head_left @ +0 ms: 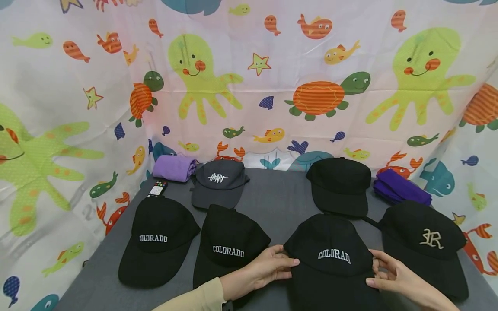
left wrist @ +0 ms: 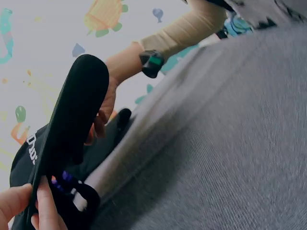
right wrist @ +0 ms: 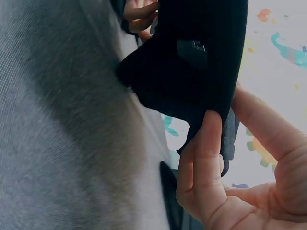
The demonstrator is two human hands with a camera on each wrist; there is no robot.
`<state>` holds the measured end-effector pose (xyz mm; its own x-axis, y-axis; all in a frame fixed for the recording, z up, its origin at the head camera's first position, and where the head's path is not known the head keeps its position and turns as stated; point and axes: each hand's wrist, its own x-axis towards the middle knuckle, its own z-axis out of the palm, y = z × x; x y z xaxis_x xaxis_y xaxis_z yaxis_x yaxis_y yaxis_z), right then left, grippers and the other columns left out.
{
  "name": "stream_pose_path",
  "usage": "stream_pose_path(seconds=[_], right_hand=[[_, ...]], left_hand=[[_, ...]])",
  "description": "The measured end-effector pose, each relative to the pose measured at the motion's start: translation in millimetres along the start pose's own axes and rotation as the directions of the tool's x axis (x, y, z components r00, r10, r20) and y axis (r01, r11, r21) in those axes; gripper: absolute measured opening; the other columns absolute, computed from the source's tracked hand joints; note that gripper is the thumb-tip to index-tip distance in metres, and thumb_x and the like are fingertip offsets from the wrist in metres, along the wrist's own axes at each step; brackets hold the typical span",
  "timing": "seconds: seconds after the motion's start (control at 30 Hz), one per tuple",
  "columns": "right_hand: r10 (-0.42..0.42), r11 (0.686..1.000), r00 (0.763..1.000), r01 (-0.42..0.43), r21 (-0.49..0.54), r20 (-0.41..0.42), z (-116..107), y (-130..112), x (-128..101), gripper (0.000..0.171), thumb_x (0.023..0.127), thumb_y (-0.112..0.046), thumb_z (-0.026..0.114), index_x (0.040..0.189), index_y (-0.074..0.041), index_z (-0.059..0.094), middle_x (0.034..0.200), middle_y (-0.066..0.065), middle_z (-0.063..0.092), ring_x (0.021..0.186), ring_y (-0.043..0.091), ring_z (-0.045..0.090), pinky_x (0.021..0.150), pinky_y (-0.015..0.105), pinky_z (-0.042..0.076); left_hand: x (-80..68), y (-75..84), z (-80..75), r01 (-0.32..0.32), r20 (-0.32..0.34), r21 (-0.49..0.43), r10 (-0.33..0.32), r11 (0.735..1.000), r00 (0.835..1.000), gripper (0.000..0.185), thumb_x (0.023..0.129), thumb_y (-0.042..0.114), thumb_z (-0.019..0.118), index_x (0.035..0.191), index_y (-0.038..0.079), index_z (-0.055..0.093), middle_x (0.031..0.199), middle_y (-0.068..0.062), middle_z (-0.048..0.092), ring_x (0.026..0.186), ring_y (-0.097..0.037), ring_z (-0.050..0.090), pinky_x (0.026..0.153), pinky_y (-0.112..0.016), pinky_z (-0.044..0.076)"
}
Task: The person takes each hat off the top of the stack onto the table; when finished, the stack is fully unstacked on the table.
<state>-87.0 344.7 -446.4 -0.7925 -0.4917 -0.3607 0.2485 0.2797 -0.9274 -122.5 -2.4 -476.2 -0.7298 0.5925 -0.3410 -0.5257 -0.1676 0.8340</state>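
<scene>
A black baseball cap (head_left: 328,244) with white COLORADO lettering is held between my two hands at the front. My left hand (head_left: 268,268) pinches its left side where brim and crown meet. On the opposite side my right hand (head_left: 394,276) grips the same spot with thumb and fingers. The left wrist view shows the brim (left wrist: 72,115) edge-on, raised off the grey cloth, with the left fingers (left wrist: 45,206) pinching its edge. In the right wrist view, the underside of the cap (right wrist: 168,72) faces the camera, and the right thumb and fingers (right wrist: 208,148) clasp it.
Two more COLORADO caps, one at far left (head_left: 157,242) and one beside it (head_left: 229,242), lie left. A grey cap (head_left: 219,183), plain black cap (head_left: 340,185) and gold-lettered cap (head_left: 424,246) surround them. Purple cloths (head_left: 175,168) and a remote (head_left: 157,188) sit behind.
</scene>
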Motion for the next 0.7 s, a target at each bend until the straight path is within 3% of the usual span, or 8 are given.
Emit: stream_pose_path(seconds=[0.2, 0.4, 0.7], right_hand=[[0.051, 0.996, 0.996, -0.056, -0.062, -0.069, 0, 7, 13, 0.078, 0.095, -0.016, 0.052, 0.139, 0.015, -0.005, 0.096, 0.006, 0.036, 0.079, 0.011, 0.053, 0.065, 0.031, 0.044], [0.012, 0.995, 0.996, -0.021, -0.096, -0.093, -1, 12, 20, 0.075, 0.093, -0.014, 0.054, 0.14, 0.011, 0.003, 0.099, 0.009, 0.033, 0.081, 0.011, 0.052, 0.07, 0.032, 0.049], [-0.019, 0.999, 0.999, 0.016, -0.051, -0.042, -7, 19, 18, 0.077, 0.093, -0.008, 0.053, 0.137, 0.015, -0.005, 0.096, 0.006, 0.034, 0.073, 0.006, 0.05, 0.065, 0.029, 0.044]], left_hand=[[11.8, -9.4, -4.5, -0.01, -0.07, 0.001, 0.01, 1.0, 0.997, 0.044, 0.087, 0.01, 0.064, 0.126, 0.001, 0.044, 0.11, -0.012, 0.059, 0.091, -0.018, 0.064, 0.084, -0.037, 0.052], [13.5, -11.6, -3.1, 0.005, -0.095, 0.054, 0.0, 0.999, 0.995, 0.041, 0.089, 0.013, 0.062, 0.124, 0.003, 0.043, 0.107, -0.012, 0.06, 0.089, -0.019, 0.065, 0.081, -0.042, 0.053], [7.9, -20.6, 7.6, 0.024, -0.074, 0.024, -0.022, 0.999, 0.997, 0.038, 0.091, 0.016, 0.06, 0.123, 0.006, 0.044, 0.107, -0.01, 0.062, 0.091, -0.023, 0.066, 0.078, -0.043, 0.053]])
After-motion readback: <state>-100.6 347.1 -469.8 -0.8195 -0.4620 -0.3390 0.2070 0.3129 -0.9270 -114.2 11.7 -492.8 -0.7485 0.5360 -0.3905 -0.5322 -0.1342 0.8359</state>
